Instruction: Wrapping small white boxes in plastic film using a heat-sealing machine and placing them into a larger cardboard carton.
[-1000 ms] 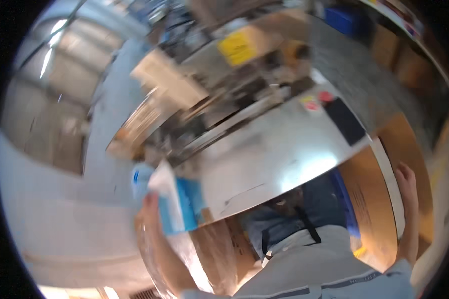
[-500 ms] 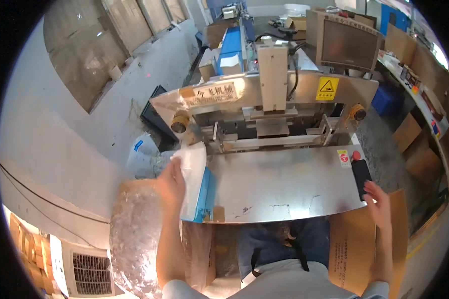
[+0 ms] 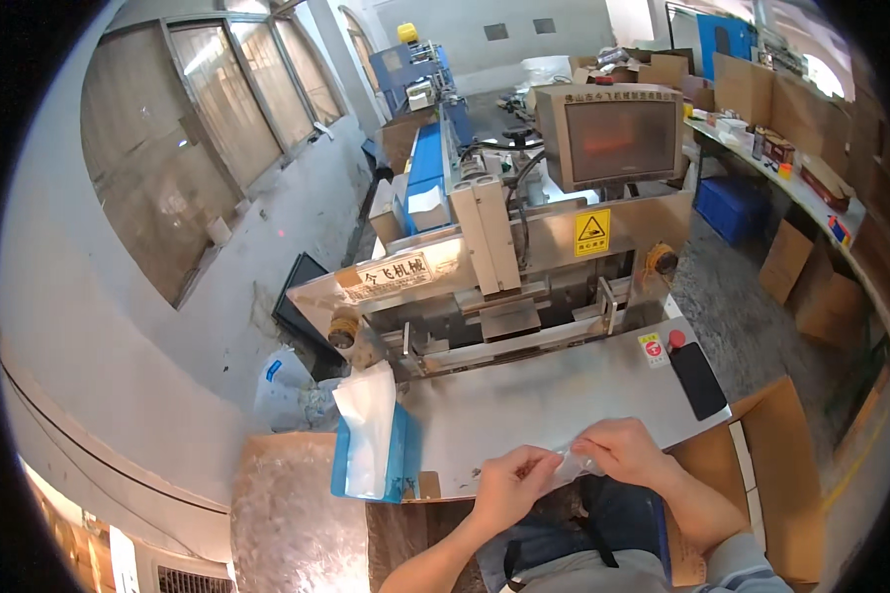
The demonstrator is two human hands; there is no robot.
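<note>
My left hand (image 3: 512, 486) and my right hand (image 3: 621, 453) are close together over the near edge of the metal worktop (image 3: 509, 410). Both pinch a thin, clear plastic bag (image 3: 568, 468), which is crumpled between the fingertips. Much of it is hidden by the hands. To the left, a blue box (image 3: 398, 450) holds a stack of thin white plastic bags (image 3: 368, 425) that stick up over its far rim.
Behind the worktop stands a metal machine with an upright column (image 3: 485, 237) and a monitor (image 3: 618, 138). A black phone-like slab (image 3: 697, 381) and a red button (image 3: 676, 339) sit at right. Cardboard boxes (image 3: 786, 465) flank me, with a clear plastic-lined one (image 3: 302, 504) at left.
My left hand has come away from the white bags to the worktop's near edge. My right hand has moved left from beside the black slab, and both now pinch a clear bag. The view has tilted.
</note>
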